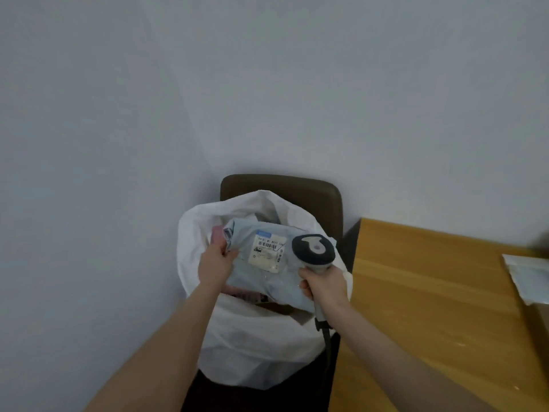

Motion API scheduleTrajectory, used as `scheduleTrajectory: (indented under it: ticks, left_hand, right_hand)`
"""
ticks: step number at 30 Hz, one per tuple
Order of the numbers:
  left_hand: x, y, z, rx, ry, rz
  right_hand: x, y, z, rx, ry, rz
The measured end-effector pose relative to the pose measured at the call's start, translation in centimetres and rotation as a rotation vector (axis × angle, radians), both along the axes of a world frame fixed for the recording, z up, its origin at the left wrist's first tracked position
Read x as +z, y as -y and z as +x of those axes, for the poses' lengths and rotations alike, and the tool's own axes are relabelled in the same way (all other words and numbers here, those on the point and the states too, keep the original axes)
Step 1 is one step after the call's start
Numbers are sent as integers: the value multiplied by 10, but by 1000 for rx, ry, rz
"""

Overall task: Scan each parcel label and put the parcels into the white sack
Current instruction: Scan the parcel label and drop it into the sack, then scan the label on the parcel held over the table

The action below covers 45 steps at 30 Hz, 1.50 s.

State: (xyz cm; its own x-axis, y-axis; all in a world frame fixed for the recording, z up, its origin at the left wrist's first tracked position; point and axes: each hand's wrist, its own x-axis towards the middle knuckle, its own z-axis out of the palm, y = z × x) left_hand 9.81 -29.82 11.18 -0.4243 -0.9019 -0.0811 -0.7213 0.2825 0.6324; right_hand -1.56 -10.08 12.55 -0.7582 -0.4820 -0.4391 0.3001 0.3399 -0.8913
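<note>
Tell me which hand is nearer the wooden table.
Right. The right hand, gripping the scanner, is close beside the table edge; the left hand holds the parcel at its far side, over the sack.

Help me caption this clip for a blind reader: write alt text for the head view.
A person's left hand holds a pale blue parcel, label up, over the open white sack, while the right hand grips a handheld scanner beside the label. The sack stands before a brown chair back, beside a wooden table.
</note>
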Motion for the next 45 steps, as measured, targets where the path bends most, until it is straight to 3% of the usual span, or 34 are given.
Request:
scheduleTrajectory:
  ticks: [4, 7, 11, 15, 18, 22, 25, 32, 45]
  left_hand:
    - [-45, 41, 24, -172, 494, -61]
    - [-61, 53, 24, -279, 628, -103]
    - [-56, 71, 23, -214, 527, -130]
    - [-59, 76, 31, -194, 571, -197]
    - [-52, 77, 24, -217, 557, -195]
    - [-31, 66, -10, -261, 534, -336]
    - [-18, 43, -44, -417, 450, -428]
    - [1, -69, -127, -835, 378, -447]
    - [4, -336, -225, -1088, 394, -393]
  right_hand:
    - [-26, 53, 21, 89, -30, 117]
    - [-35, 72, 30, 155, -37, 186]
    - [-48, 90, 28, 90, 13, 144]
    - [-55, 104, 26, 106, 123, 104]
    - [-54, 104, 23, 95, 87, 148]
    - [-37, 81, 8, -72, 86, 140]
    - [-22, 53, -4, -202, 141, 82]
    - [9, -42, -32, -365, 349, 22]
    - [11, -319, -96, -552, 383, 131]
